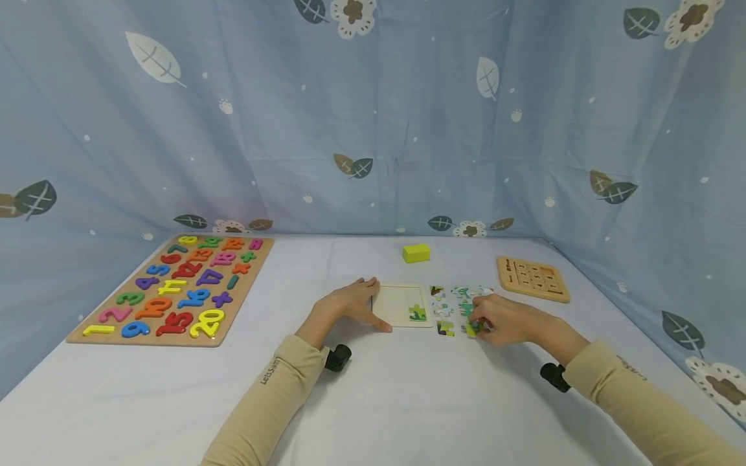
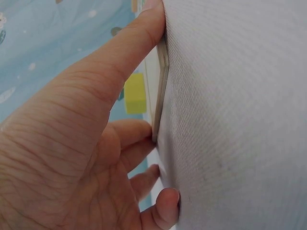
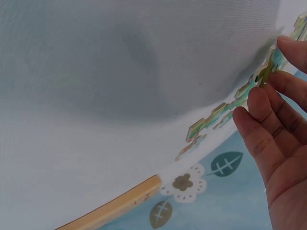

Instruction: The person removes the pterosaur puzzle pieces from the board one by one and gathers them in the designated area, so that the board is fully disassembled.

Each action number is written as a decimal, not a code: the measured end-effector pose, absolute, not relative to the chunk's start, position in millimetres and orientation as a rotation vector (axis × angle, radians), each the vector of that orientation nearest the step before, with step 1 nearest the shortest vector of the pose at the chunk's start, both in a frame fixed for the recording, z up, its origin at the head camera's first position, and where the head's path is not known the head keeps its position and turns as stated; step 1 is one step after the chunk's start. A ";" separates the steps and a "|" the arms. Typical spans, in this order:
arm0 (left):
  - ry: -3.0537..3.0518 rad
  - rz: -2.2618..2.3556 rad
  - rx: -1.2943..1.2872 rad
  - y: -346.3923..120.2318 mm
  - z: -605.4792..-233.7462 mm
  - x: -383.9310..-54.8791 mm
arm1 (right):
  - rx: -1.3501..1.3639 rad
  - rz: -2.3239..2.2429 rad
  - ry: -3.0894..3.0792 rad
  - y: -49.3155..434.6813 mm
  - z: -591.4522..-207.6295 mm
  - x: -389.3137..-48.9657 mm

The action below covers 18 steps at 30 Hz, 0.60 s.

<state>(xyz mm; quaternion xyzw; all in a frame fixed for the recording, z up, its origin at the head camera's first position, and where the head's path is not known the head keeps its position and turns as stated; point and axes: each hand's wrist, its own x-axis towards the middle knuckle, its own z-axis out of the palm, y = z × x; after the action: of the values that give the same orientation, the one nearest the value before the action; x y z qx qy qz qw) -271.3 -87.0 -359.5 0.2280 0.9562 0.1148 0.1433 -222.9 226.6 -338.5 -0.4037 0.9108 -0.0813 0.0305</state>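
Note:
A small cream puzzle tray (image 1: 399,299) lies on the white table with one green piece (image 1: 417,313) set in its front right corner. My left hand (image 1: 350,304) lies at the tray's left side, its thumb along the front edge and its fingers at the back corner. The left wrist view shows that thumb and those curled fingers of the left hand (image 2: 96,120) against the tray's thin edge (image 2: 160,91). My right hand (image 1: 502,320) pinches a green-yellow puzzle piece (image 1: 473,329) among loose pieces (image 1: 457,294). In the right wrist view its fingertips (image 3: 261,103) touch that piece (image 3: 265,72), which lies low on the table.
A number board (image 1: 175,288) with coloured numerals lies at the far left. A yellow block (image 1: 416,252) sits behind the tray, and a small wooden grid board (image 1: 533,278) at the right. Another loose piece (image 1: 445,328) lies in front of the tray. Blue curtains surround the table.

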 end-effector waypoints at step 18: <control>2.751 0.343 0.641 -87.8 -359.0 -269.9 | -1.200 -0.264 2.804 224.6 -344.4 -225.0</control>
<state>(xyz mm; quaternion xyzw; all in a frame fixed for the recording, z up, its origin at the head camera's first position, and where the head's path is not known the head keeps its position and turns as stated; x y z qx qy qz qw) -269.9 -87.8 -359.0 0.2229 0.9562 0.1194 0.1474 -225.0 224.6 -344.4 -0.3916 0.9152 -0.0862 0.0399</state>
